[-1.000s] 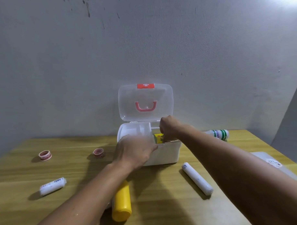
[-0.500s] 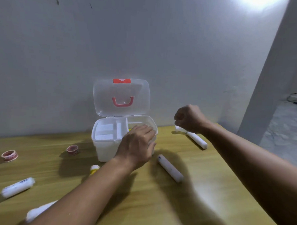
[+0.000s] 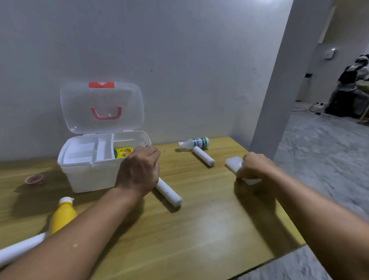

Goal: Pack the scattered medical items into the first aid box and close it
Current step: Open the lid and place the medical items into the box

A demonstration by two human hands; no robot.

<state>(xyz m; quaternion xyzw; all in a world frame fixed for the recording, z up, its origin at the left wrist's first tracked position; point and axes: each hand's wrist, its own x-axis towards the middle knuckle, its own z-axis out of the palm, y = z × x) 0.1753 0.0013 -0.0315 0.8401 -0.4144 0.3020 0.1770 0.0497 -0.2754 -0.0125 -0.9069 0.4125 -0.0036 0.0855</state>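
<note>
Right hand on a white packet, left hand at the open box

The right hand [image 3: 254, 165] curls its fingers down onto a flat white packet [image 3: 234, 163] near the table [image 3: 207, 230] edge, at 3 o'clock from the first aid box [image 3: 90, 168]; whether they pinch it, I cannot tell. The left hand [image 3: 139, 169], fingers curled together, rests against the box's right rim, beside a yellow packet [image 3: 123, 152] inside. A white roll [image 3: 169, 192] lies just under that hand.

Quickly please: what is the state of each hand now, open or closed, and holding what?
Left hand: loosely curled against the first aid box, holding nothing visible.
Right hand: closed on the flat white packet on the table.
</note>
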